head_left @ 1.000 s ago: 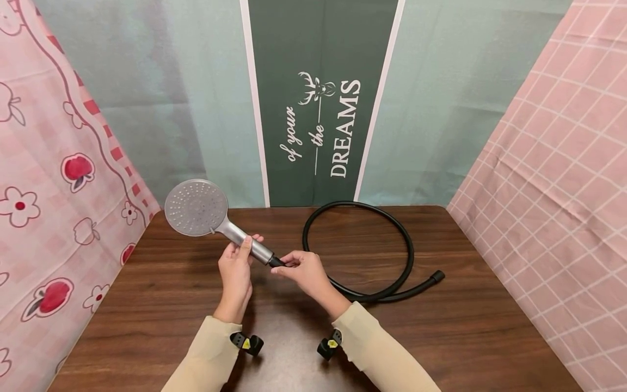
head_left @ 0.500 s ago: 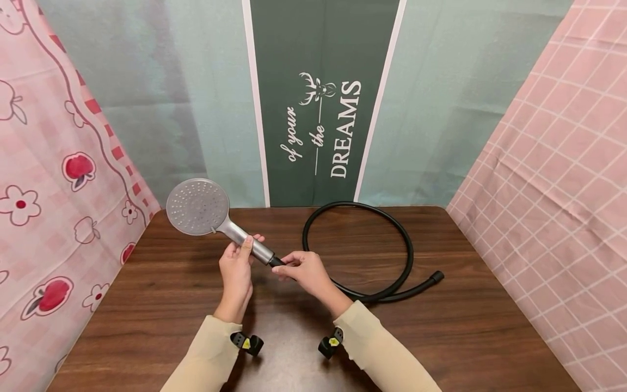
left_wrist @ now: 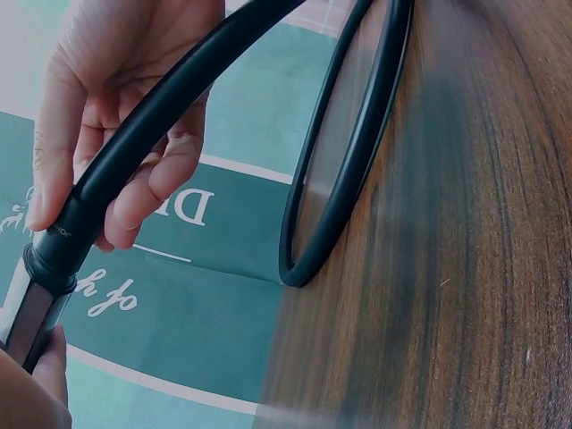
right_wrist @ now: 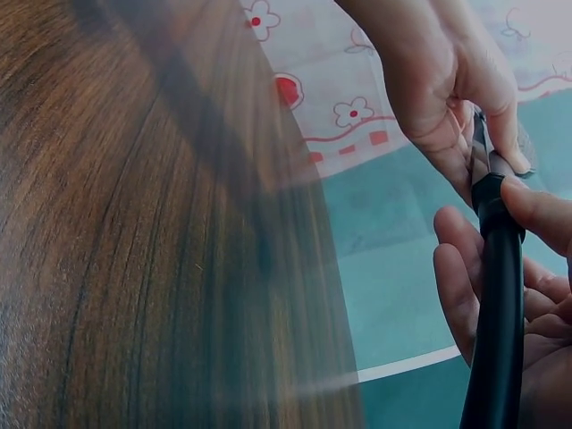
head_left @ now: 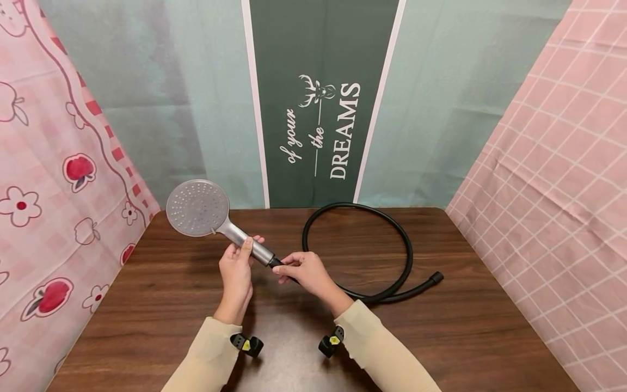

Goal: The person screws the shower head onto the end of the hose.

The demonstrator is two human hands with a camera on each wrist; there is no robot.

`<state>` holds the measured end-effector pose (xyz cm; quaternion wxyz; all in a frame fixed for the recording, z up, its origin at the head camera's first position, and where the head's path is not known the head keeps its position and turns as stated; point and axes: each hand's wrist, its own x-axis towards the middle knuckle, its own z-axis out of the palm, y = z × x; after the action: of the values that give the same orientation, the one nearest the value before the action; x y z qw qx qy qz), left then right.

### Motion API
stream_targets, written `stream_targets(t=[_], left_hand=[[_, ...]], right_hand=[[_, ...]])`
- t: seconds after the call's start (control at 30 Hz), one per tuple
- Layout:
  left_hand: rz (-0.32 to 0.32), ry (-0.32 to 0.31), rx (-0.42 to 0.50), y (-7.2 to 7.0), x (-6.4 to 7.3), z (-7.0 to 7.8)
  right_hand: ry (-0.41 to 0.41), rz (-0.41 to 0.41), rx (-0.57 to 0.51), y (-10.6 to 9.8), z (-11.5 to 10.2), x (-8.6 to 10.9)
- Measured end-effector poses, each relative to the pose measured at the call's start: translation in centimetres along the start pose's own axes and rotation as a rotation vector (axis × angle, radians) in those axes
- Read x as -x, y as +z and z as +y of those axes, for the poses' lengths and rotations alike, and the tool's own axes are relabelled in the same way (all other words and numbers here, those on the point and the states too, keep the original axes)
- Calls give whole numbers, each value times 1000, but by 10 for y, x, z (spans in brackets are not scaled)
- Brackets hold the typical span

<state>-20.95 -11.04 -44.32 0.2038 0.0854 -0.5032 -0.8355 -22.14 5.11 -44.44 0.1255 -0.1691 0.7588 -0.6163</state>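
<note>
Wooden table [head_left: 465, 337]: left hand [head_left: 237, 270] grips shower head [head_left: 198, 208] by handle [head_left: 261, 252], right hand [head_left: 306, 270] pinches black hose collar [left_wrist: 68, 236].

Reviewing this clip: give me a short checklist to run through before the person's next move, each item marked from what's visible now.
1. Left hand grips the handle of the shower head: ok.
2. Right hand pinches the connector between thumb and fingers: ok.
3. Connector meets the handle's end, roughly in line with it: ok.
4. Connector fully tightened: cannot tell; the threads are hidden.
5. Hose free of knots: cannot tell fully; it makes a loop with no knot showing, but part is hidden behind the right arm.
6. Hose's free end attached to something: not ok; it lies loose over the table.
</note>
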Motion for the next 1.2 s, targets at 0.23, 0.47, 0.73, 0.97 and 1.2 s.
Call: stream_targets(t=[0.23,0.47,0.73,0.97,1.2], left_hand=[[-7,4,6,-2,0,-2],[-2,3,18,-3,-1,0],[-12,6,14,-2,-1,0],[-6,7,4,-1,0,0],[-8,6,15,-1,0,0]], right_hand=[[3,-17,-19,0,0,0],[-14,51,119,3,0,2],[-118,169,324,7,1,7],[-113,179,269,8,2,7],[-97,170,229,7,2,5]])
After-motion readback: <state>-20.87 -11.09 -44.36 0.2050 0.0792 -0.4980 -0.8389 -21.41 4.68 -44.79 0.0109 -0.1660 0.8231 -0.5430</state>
